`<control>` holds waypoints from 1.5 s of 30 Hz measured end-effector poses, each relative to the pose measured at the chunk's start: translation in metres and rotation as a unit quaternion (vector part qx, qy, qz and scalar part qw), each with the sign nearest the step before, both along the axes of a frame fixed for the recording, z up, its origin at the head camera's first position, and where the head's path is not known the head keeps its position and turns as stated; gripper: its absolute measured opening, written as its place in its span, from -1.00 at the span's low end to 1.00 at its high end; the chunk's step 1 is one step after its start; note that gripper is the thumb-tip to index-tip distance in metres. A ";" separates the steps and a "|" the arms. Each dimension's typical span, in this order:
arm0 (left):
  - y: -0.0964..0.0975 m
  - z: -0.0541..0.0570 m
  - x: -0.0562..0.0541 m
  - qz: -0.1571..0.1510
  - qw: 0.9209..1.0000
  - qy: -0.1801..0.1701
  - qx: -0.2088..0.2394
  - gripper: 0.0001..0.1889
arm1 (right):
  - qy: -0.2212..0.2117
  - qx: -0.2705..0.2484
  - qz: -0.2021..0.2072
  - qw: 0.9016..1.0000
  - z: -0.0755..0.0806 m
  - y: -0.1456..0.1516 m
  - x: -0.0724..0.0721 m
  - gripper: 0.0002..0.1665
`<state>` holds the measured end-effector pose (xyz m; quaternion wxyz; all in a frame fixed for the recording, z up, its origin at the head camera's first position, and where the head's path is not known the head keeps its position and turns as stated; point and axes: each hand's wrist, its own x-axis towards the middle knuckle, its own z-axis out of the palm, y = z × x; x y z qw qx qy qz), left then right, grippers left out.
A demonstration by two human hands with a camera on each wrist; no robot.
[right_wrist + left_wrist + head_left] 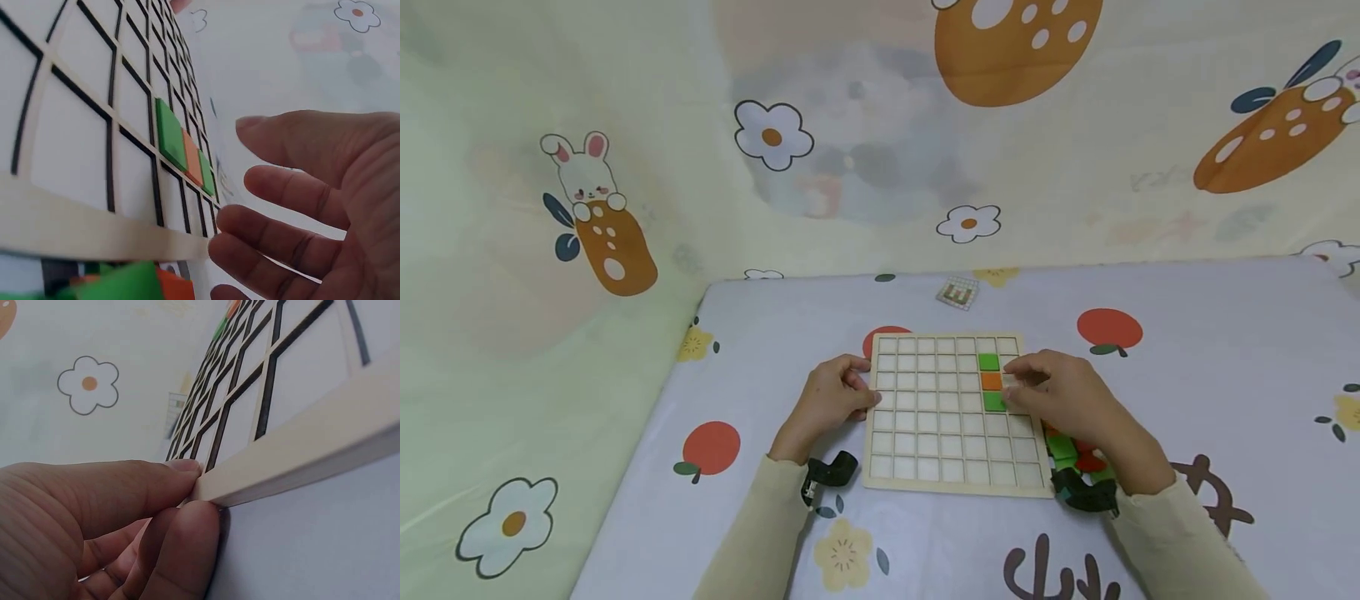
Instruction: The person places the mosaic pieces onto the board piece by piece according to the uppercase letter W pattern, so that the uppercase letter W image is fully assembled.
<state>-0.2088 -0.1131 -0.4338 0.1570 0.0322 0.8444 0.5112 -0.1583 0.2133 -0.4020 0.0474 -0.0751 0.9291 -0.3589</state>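
Observation:
A pale wooden grid board (955,487) lies on the table, its cells mostly bare. Toward its right side, a green tile (988,362), an orange tile (991,381) and a second green tile (994,402) sit in one column. My left hand (827,398) pinches the board's left edge between thumb and fingers; the left wrist view shows the fingertips on the rim. Over the board's right side hovers my right hand (1075,404), beside the column of tiles. In the right wrist view its thumb and fingers are apart, with nothing between them.
Loose green, red and orange tiles (1062,447) are heaped by the board's right edge, partly hidden under the right wrist. A small card with a printed grid pattern (957,292) lies behind the board. A patterned cloth wall (850,242) rises at the table's back.

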 end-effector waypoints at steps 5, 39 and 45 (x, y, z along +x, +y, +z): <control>-0.001 0.004 -0.001 0.005 1.000 -0.002 -0.001 -0.50 | -0.003 0.007 -0.021 1.000 0.004 0.011 0.005 -0.49; -0.001 -0.001 0.000 0.000 1.000 0.002 0.013 -0.53 | -0.008 0.024 0.016 1.000 0.004 0.012 -0.010 -0.59; -0.001 0.000 -0.001 0.000 1.000 -0.002 0.010 -0.52 | -0.045 0.034 0.040 0.998 0.005 0.003 -0.030 -0.57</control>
